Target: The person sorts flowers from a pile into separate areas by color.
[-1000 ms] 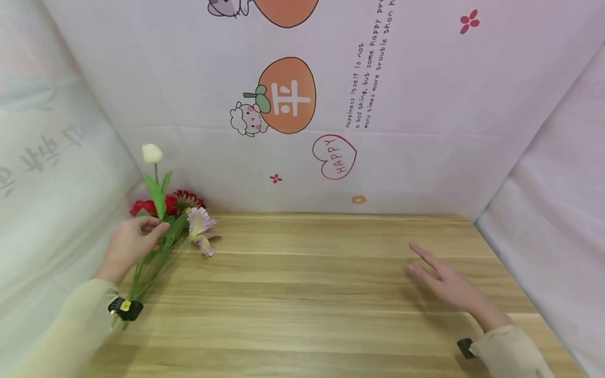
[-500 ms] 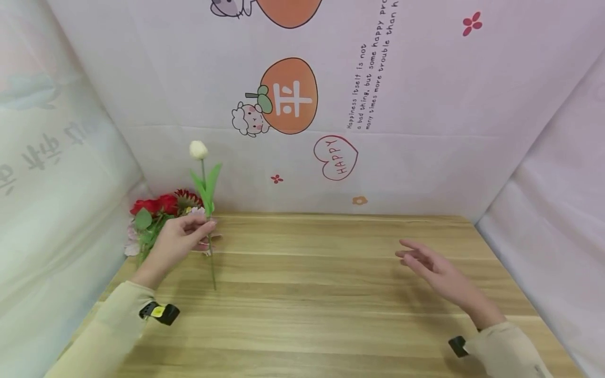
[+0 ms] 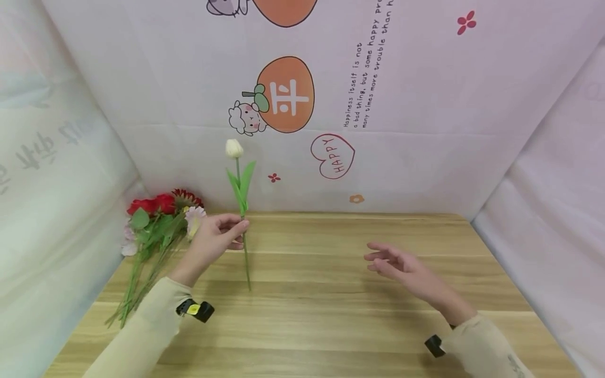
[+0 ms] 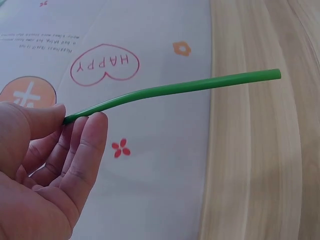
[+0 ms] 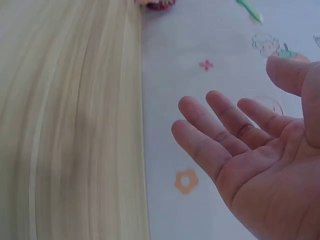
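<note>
A white tulip (image 3: 233,148) with green leaves stands nearly upright in my left hand (image 3: 215,237). Thumb and fingers pinch its stem just below the leaves, and the lower stem hangs down over the table. In the left wrist view the bare green stem (image 4: 175,90) juts out past the fingertips; the bloom is out of that view. My right hand (image 3: 404,268) hovers over the right half of the table, holding nothing. Its fingers are relaxed and spread a little in the right wrist view, with the palm (image 5: 275,185) showing.
At the table's left side lies a bunch of flowers: red blooms (image 3: 153,205), a pale pink one (image 3: 195,218) and long green stems (image 3: 129,294). The wooden table (image 3: 302,315) meets a printed white cloth (image 3: 416,173) at the back, and cloth also hangs at both sides.
My left hand has carried the tulip rightward, away from the bunch at the left. My right hand has moved left, toward the middle, its fingers bending slightly.
</note>
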`<state>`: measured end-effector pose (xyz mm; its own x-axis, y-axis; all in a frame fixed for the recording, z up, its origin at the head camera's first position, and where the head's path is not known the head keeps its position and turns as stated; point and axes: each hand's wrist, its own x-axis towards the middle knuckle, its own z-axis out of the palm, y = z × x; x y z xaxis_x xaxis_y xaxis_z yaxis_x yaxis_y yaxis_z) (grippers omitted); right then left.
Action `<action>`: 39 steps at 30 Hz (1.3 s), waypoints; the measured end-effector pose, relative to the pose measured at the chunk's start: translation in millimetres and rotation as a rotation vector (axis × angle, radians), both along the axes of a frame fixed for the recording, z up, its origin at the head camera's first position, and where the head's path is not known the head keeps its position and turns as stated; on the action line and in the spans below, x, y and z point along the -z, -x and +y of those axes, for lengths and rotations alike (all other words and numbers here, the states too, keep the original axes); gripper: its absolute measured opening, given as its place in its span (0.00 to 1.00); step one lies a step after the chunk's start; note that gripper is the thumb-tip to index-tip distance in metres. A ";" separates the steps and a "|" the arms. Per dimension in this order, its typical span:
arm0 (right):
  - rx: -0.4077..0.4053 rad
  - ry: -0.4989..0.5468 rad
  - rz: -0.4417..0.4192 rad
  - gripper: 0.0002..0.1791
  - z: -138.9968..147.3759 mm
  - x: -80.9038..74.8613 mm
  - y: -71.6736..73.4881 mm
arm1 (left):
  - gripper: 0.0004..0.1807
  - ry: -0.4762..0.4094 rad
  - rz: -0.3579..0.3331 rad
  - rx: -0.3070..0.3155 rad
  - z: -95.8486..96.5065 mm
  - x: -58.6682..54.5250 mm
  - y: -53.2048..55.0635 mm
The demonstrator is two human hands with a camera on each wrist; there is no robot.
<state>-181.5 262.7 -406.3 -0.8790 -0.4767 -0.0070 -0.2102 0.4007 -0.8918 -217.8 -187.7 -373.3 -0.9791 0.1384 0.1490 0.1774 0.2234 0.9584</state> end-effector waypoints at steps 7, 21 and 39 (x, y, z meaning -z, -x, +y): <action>-0.079 0.077 -0.048 0.27 -42.7 1.9 1.4 | 0.16 -0.038 -0.004 0.045 31.4 -3.7 1.7; -0.195 0.165 -0.143 0.28 -120.5 9.5 4.5 | 0.12 -0.077 -0.033 0.156 89.8 9.9 -2.7; -0.091 0.322 -0.199 0.12 -126.6 20.1 -4.6 | 0.12 -0.130 -0.040 0.241 116.9 6.0 -3.8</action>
<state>-176.9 136.1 -426.4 -0.8294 -0.5586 -0.0103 -0.0424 0.0814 -0.9958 -214.0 -70.8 -379.3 -0.9256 0.3505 0.1427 0.1719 0.0535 0.9837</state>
